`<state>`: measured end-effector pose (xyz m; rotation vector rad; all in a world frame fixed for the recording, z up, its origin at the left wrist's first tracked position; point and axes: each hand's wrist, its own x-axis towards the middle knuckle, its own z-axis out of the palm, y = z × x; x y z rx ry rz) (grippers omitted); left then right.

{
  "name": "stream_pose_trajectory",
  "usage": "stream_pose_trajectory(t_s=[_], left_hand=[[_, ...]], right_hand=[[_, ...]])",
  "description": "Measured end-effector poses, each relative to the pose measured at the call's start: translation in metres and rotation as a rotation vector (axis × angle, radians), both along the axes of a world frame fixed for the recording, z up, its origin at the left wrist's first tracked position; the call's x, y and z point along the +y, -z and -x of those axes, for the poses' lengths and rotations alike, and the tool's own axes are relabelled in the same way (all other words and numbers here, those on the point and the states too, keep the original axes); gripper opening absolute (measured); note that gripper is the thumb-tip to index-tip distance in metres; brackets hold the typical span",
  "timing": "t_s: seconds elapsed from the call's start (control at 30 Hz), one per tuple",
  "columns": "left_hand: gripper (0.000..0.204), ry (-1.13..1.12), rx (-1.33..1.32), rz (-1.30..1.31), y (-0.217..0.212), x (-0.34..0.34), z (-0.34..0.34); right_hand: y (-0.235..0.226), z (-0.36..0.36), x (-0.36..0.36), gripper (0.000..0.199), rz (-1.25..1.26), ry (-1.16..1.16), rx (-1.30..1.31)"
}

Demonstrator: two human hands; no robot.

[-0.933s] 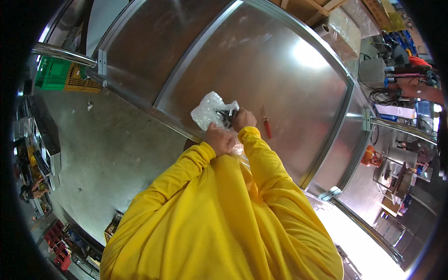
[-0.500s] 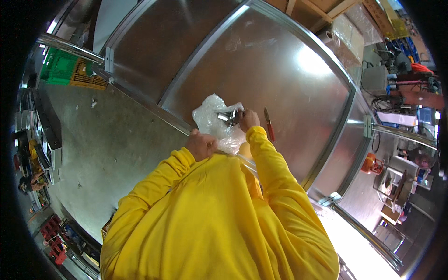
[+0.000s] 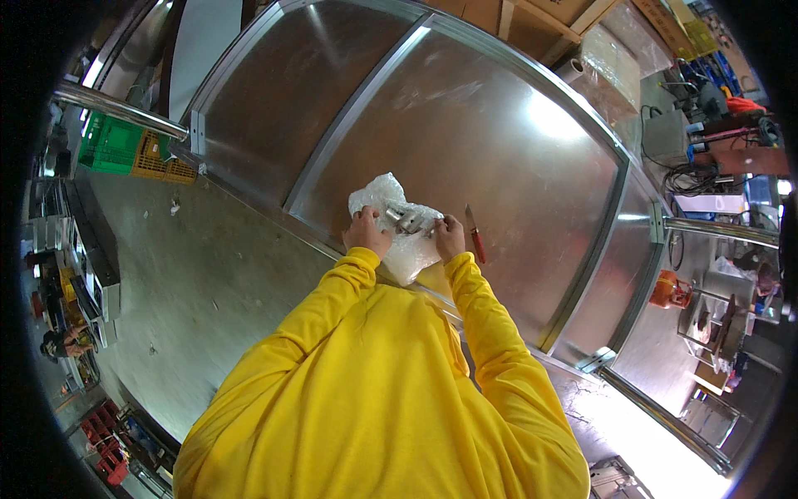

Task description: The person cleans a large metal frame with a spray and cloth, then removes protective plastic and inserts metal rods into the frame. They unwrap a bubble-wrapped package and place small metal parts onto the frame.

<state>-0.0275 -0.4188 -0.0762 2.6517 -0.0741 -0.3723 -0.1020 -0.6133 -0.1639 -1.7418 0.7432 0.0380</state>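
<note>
A shiny metal fitting (image 3: 406, 219) lies on a crumpled sheet of clear bubble wrap (image 3: 409, 256) at the near edge of the metal panel. My left hand (image 3: 366, 233) is closed on the left edge of the wrap, beside the fitting. At the opposite edge my right hand (image 3: 450, 239) pinches the wrap, close to the fitting's right end. The exact shape of the fitting is too small to make out. A knife (image 3: 475, 236) with a red handle rests on the panel just right of my right hand, blade pointing away.
The large framed metal panel (image 3: 532, 224) stretches away under my hands, with raised ribs and metal tube legs (image 3: 125, 110) at its corners. Green (image 3: 115, 143) and yellow crates (image 3: 162, 162) stand far left. Wrapped boxes (image 3: 609, 75) sit behind; an orange gas cylinder (image 3: 667, 289) stands right.
My right hand has left the fitting and now holds the wrap's right edge. My left hand has moved forward along the wrap. The fitting lies in fuller view on the sheet.
</note>
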Motion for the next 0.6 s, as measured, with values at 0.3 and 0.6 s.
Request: stream_pose_trajectory(t_s=[0.3, 0.6], left_hand=[[0.055, 0.250, -0.083, 0.066, -0.017, 0.020, -0.034], [0.079, 0.713, 0.399, 0.022, -0.010, -0.034, -0.161]], right_hand=[[-0.048, 0.051, 0.044, 0.056, -0.372, 0.155, -0.297], [-0.035, 0.031, 0.031, 0.069, -1.123, 0.240, -0.412]])
